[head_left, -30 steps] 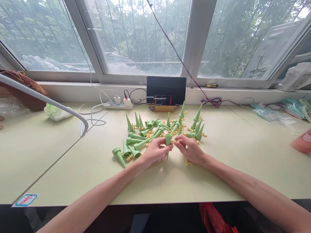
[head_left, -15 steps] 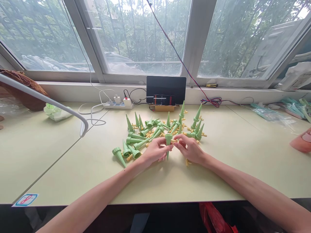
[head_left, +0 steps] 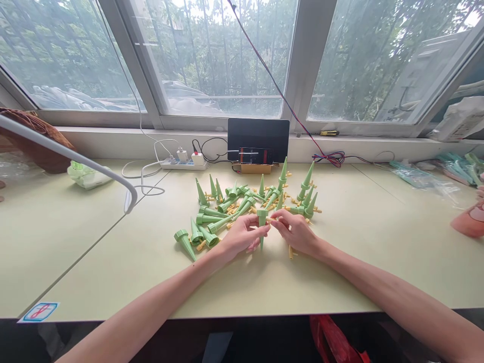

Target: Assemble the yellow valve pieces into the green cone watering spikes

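Observation:
My left hand (head_left: pixel 245 233) is closed around a green plant watering spike (head_left: pixel 262 220), its wide ribbed end up and its point down, above the table. On the right, my right hand (head_left: pixel 294 229) pinches a small yellow valve (head_left: pixel 269 220) against the spike's side, just under the ribbed cap. Whether the valve is seated in the spike I cannot tell. Another yellow valve (head_left: pixel 291 252) lies below my right hand. Behind both hands spreads a pile of green spikes (head_left: pixel 217 225) mixed with yellow valves; several spikes stand point up.
A phone (head_left: pixel 255 155) leans on a small cardboard box (head_left: pixel 256 169) before a dark panel. A power strip (head_left: pixel 183 164) with cables sits at back left. A white metal bar (head_left: pixel 94 166) crosses the left. Another person's arm (head_left: pixel 471 221) shows at the right edge.
The spike has tipped slightly in my hand, so its open top shows less. Both hands otherwise stay nearly in place. At the right edge, more of the other person's hand shows.

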A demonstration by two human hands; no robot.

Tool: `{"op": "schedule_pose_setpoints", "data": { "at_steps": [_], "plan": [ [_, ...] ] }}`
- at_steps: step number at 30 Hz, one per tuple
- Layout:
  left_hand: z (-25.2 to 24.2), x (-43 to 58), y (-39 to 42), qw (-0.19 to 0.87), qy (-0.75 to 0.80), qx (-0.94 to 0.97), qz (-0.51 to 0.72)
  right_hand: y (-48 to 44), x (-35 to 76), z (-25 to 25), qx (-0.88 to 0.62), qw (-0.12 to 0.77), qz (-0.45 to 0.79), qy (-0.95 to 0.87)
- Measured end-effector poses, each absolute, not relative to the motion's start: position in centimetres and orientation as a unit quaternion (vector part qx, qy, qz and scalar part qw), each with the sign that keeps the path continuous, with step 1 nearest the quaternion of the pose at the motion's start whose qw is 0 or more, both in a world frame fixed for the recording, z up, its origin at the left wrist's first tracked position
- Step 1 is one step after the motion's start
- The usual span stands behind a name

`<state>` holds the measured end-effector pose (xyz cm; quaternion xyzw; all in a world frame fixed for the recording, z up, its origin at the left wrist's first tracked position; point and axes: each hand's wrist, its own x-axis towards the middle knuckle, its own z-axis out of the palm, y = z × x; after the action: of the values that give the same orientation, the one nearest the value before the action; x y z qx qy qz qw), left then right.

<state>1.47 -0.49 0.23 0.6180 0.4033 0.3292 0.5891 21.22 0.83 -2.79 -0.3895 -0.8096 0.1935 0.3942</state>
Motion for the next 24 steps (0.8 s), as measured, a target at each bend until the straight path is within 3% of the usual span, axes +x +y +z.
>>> {"op": "schedule_pose_setpoints", "data": {
  "at_steps": [24],
  "plan": [
    [0.25, 1.52, -0.45, 0.587, 0.405, 0.618, 0.332, 0.91, 21.17, -2.89, -0.394, 0.401, 0.178, -0.808]
  ]
}}
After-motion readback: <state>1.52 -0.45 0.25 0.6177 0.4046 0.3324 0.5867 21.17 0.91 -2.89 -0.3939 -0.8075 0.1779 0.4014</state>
